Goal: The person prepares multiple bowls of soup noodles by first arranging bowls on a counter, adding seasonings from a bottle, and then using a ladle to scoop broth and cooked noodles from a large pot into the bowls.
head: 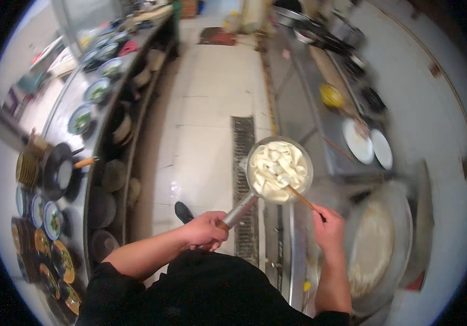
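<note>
My left hand [209, 231] is closed around the long metal handle of a round strainer or ladle [250, 174]. Wide pale noodles [278, 169] fill it, held out over the floor drain and the edge of the cooking range. In my right hand [328, 224] are thin brown chopsticks [300, 197], their tips among the noodles. To the right of that hand a large wok [404, 244] holds cloudy, pale liquid [372, 248].
A steel counter [60, 102] on the left carries bowls with greens [96, 90], stacked bowls and a dark pan [57, 171]. White plates [358, 141] and a yellow bowl [331, 95] stand on the right counter. A drain grate [245, 228] runs along the tiled floor.
</note>
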A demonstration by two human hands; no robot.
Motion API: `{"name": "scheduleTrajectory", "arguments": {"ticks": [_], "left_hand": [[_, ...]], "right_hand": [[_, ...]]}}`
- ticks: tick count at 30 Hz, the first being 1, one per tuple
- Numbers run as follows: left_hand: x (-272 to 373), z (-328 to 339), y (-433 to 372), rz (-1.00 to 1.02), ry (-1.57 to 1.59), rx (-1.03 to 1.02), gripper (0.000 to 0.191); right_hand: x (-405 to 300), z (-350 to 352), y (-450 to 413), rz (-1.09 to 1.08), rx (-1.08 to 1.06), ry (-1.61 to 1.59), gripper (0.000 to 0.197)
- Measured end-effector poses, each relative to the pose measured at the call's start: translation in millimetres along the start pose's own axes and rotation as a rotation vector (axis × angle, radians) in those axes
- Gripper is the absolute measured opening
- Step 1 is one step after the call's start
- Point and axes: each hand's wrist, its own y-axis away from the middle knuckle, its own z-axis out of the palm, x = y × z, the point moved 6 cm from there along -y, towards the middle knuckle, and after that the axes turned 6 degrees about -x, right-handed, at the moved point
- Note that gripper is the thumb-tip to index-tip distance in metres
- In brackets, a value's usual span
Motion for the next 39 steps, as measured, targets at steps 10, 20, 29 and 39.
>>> {"name": "scheduleTrajectory", "arguments": {"ticks": [10, 20, 29, 39], "left_hand": [[135.2, -235.2, 136.3, 0.221, 0.105, 0.321, 0.021], [213.6, -400.1, 259.5, 0.562, 0.337, 0.706, 0.020], [188.5, -494.2, 298.3, 0.716, 0.623, 1.052, 0.033], [165.2, -460.5, 283.2, 0.877, 1.058, 1.384, 0.043]], "right_hand": [[-259.9, 134.8, -258.5, -0.324, -0.206, 0.436, 0.016], [-473.2, 417.4, -437.0, -0.795, -0.399, 0.039, 0.015], [-601.5, 633.0, -495.6, -0.650, -1.109, -0.531, 0.015], [-653.6, 718.7, -456.1, -0.722, -1.585, -0.504, 0.018]]}}
